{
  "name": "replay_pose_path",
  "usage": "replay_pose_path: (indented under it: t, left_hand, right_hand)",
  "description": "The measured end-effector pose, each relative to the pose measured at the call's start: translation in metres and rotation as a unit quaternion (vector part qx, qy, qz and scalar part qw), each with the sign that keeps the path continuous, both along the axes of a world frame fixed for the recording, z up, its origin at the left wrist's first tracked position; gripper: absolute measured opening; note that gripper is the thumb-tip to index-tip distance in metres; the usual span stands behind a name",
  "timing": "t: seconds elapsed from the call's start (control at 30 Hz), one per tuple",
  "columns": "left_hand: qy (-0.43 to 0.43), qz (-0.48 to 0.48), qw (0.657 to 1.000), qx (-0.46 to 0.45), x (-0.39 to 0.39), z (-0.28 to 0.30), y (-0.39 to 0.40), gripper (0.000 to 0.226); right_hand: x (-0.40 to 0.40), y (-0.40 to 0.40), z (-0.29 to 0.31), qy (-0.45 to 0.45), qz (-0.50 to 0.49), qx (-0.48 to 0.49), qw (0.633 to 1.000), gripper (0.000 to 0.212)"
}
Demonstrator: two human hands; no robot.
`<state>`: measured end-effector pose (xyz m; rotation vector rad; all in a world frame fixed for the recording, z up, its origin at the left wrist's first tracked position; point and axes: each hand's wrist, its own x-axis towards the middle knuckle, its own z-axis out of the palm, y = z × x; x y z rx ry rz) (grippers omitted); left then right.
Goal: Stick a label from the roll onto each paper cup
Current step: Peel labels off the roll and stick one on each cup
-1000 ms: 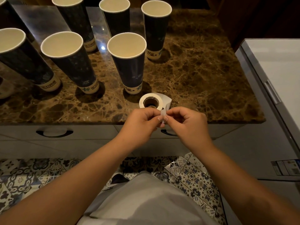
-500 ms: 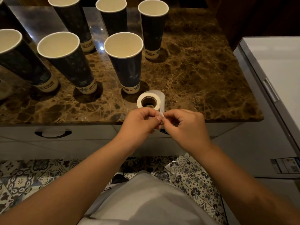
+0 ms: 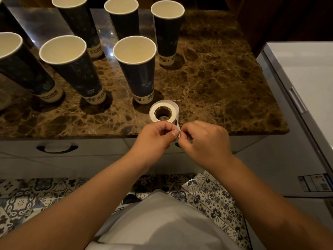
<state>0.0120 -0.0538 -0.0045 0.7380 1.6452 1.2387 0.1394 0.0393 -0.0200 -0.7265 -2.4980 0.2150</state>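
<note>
A white label roll [image 3: 163,111] lies flat near the front edge of the brown marble counter [image 3: 216,83]. A strip of label tape [image 3: 178,126] runs from it toward me. My left hand [image 3: 155,137] and my right hand [image 3: 205,139] both pinch the end of that strip, fingertips almost touching, just over the counter's edge. Several tall dark blue paper cups stand upright behind the roll; the nearest cup [image 3: 137,69] is right behind it, another cup [image 3: 75,69] to its left, and one cup [image 3: 167,31] farther back.
A white appliance [image 3: 306,83] with a handle stands close on the right of the counter. Under the counter are white drawers with a dark handle [image 3: 56,147]. Patterned floor tiles [image 3: 212,195] lie below.
Both hands stay together at the end of the strip. The strip between roll and fingers has drawn straighter and narrower. The view has shifted slightly.
</note>
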Motion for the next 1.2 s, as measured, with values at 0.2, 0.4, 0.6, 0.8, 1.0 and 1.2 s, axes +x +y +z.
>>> replay_pose_path:
  t: [0.2,0.4,0.6,0.8,1.0,1.2]
  left_hand:
    - [-0.028,-0.013,1.0,0.0,0.001,-0.001,-0.002,0.015]
    - [-0.111,-0.013,0.994,0.005,-0.001,-0.003,-0.003,0.016]
    - [-0.218,0.0,0.975,0.038,0.0,-0.006,-0.007,0.009]
    - [-0.12,0.016,0.992,0.036,-0.006,-0.011,-0.009,0.011]
    - [-0.035,0.01,0.999,0.039,-0.008,-0.008,-0.01,0.012]
    - [0.083,-0.027,0.994,0.069,-0.011,0.002,-0.009,0.021]
  right_hand:
    - [0.001,0.003,0.004,0.029,0.006,-0.079,0.996,0.013]
    - [0.003,0.008,0.003,0.02,0.056,-0.138,0.989,0.025]
    - [0.002,0.002,0.003,0.048,0.072,-0.166,0.982,0.023]
    - [0.003,0.003,0.004,0.058,0.076,-0.166,0.981,0.016]
    - [0.003,0.005,0.012,0.051,0.079,-0.153,0.984,0.013]
    - [0.001,0.004,0.019,0.069,0.071,-0.134,0.986,0.015]
